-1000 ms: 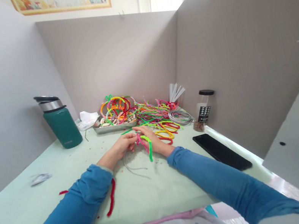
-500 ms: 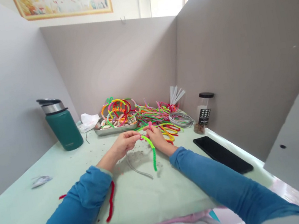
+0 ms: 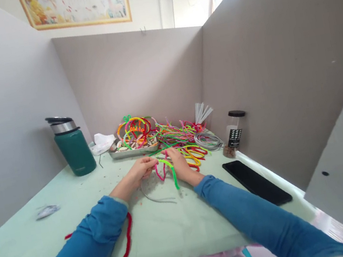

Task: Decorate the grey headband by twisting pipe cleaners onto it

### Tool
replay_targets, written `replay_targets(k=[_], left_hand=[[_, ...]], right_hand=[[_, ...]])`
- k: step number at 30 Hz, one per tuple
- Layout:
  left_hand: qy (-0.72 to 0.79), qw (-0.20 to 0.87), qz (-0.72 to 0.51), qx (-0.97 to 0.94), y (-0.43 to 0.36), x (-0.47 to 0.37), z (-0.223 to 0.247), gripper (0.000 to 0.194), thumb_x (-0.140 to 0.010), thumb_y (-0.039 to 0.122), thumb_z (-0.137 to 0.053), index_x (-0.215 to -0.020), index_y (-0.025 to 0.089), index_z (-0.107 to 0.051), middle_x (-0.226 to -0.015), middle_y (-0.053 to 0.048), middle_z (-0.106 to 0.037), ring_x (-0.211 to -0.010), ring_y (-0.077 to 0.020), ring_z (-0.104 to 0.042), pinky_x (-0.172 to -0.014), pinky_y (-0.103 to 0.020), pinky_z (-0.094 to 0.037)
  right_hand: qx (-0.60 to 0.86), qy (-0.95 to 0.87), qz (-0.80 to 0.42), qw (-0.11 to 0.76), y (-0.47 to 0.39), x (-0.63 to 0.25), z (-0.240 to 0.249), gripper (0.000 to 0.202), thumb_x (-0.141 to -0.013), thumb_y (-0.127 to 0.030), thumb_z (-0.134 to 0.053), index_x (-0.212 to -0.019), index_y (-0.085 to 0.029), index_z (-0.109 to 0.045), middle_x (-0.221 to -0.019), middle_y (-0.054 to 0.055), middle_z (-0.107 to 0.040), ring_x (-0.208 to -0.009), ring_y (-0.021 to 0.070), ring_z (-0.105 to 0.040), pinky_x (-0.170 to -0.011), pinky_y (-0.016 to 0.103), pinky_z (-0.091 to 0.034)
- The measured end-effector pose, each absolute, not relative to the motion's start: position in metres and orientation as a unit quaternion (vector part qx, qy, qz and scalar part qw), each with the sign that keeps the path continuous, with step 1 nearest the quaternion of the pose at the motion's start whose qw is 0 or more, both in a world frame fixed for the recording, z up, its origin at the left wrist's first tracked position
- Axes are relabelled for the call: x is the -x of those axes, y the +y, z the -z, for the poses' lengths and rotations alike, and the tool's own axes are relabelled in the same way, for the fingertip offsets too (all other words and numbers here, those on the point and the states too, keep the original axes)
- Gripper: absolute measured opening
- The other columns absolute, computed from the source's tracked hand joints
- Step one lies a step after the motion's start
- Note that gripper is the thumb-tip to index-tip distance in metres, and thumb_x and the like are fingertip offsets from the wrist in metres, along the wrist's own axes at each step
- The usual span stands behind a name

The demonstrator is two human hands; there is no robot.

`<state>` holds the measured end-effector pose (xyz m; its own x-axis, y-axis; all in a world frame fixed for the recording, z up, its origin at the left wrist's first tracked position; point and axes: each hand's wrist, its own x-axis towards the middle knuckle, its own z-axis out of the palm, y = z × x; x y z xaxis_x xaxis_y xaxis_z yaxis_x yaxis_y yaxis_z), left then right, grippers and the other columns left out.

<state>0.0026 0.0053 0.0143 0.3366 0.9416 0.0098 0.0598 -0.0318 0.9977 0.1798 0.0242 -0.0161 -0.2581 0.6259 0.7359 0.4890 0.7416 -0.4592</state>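
Observation:
Between my two hands is a bent piece of fuzzy pipe cleaner (image 3: 173, 173), yellow-green turning green at its drooping end, with a pink pipe cleaner (image 3: 161, 178) hanging in a loop beneath. My left hand (image 3: 144, 168) pinches its left end between thumb and fingers. My right hand (image 3: 176, 163) is closed round the pink part, its fingertips partly hidden behind the hand. A thin grey wire (image 3: 157, 199) curves down onto the table below my left hand. By my left forearm lies a red pipe cleaner (image 3: 129, 238), partly under the sleeve.
A metal tray (image 3: 134, 152) holds colourful pipe-cleaner hoops and small pieces. Beside it lie a heap of pipe cleaners (image 3: 175, 134) and a grey wire coil (image 3: 207, 140). A green bottle (image 3: 76, 152) stands left; a jar (image 3: 234, 134) and black phone (image 3: 256, 182) are right. Grey partitions enclose the table.
The pink pipe cleaner now hangs as a loop below my hands. My left hand has shifted slightly left and down, and the green end has swung up a little. The camera view has tilted up slightly.

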Motion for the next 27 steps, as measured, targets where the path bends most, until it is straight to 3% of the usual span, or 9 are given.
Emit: replay_targets(k=[4, 7, 10, 20, 27], left_hand=[[0.453, 0.535, -0.388, -0.598, 0.004, -0.004, -0.012, 0.037, -0.065, 0.047, -0.069, -0.068, 0.017, -0.048, -0.043, 0.01, -0.027, -0.034, -0.0015, -0.015, -0.036, -0.021, -0.006], [0.455, 0.534, -0.383, -0.601, 0.005, -0.004, -0.01, 0.037, -0.064, 0.047, -0.069, -0.068, 0.017, -0.049, -0.043, 0.01, -0.027, -0.034, -0.0016, -0.016, -0.036, -0.021, -0.005], [0.454, 0.534, -0.382, -0.603, 0.005, -0.004, -0.009, 0.037, -0.064, 0.047, -0.069, -0.07, 0.016, -0.051, -0.044, 0.01, -0.027, -0.034, -0.0018, -0.017, -0.037, -0.021, -0.006], [0.476, 0.532, -0.38, -0.588, -0.001, -0.008, -0.014, 0.034, -0.061, 0.043, -0.072, -0.073, 0.016, -0.054, -0.044, 0.01, -0.029, -0.034, -0.0015, -0.017, -0.037, -0.021, -0.006], [0.493, 0.529, -0.402, -0.562, 0.0, -0.008, -0.015, 0.032, -0.061, 0.037, -0.072, -0.071, 0.017, -0.05, -0.042, 0.011, -0.028, -0.032, -0.0012, -0.016, -0.035, -0.019, -0.006]], right_hand=[[0.384, -0.705, -0.244, 0.544, 0.028, -0.181, 0.011, 0.026, -0.086, -0.035, -0.041, -0.092, -0.017, -0.058, -0.069, 0.0, -0.055, -0.065, 0.0133, -0.05, -0.061, 0.025, -0.04], [0.351, -0.731, -0.31, 0.496, 0.022, -0.18, 0.006, 0.027, -0.084, -0.039, -0.045, -0.079, -0.016, -0.057, -0.068, -0.001, -0.054, -0.063, 0.0111, -0.049, -0.058, 0.022, -0.038], [0.356, -0.767, -0.308, 0.437, 0.013, -0.179, 0.003, 0.02, -0.077, -0.034, -0.056, -0.07, -0.016, -0.054, -0.062, -0.003, -0.054, -0.057, 0.0099, -0.047, -0.055, 0.021, -0.036], [0.336, -0.757, -0.378, 0.414, 0.009, -0.18, 0.004, 0.022, -0.081, -0.033, -0.051, -0.066, -0.018, -0.051, -0.054, -0.003, -0.053, -0.051, 0.0103, -0.047, -0.051, 0.022, -0.036], [0.392, -0.767, -0.336, 0.38, 0.011, -0.182, 0.0, 0.02, -0.08, -0.026, -0.049, -0.063, -0.016, -0.055, -0.054, -0.002, -0.055, -0.051, 0.0105, -0.048, -0.05, 0.021, -0.033]])
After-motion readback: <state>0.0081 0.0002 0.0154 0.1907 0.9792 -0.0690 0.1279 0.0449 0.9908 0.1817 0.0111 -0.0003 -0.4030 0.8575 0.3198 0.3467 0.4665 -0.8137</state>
